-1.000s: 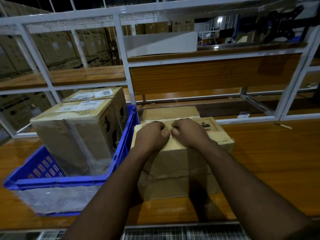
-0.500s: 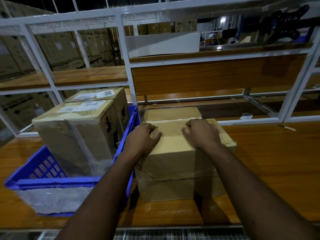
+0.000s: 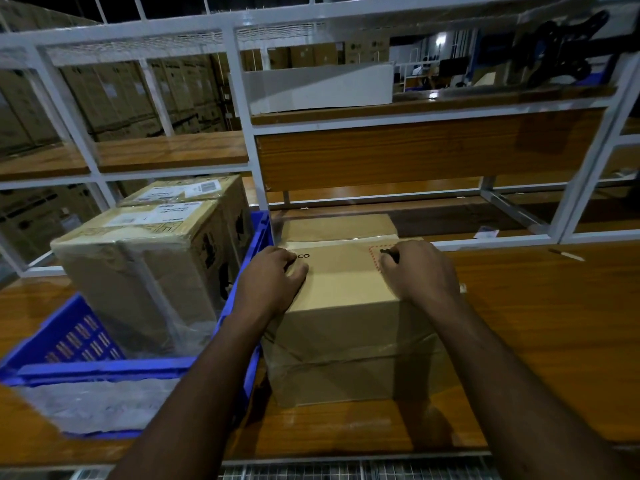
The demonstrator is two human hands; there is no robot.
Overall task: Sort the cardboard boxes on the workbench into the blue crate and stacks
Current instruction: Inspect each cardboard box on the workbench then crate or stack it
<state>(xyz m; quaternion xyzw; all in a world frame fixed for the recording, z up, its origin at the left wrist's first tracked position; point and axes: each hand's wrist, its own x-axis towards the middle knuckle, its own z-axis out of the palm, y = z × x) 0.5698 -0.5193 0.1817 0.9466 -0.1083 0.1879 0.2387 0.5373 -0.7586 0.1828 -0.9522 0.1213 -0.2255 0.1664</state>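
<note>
Two taped boxes (image 3: 145, 271) already sit in the blue crate (image 3: 69, 344); beside it, both hands (image 3: 273, 282) (image 3: 420, 271) rest curled fingers, gripping nothing, on a cardboard box (image 3: 346, 306) left on the counter (image 3: 536, 323).

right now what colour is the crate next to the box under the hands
Blue; the crate shows best in the head view.

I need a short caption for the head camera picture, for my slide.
Both hands, left hand and right hand, rest on a cardboard box beside the blue crate.
</note>
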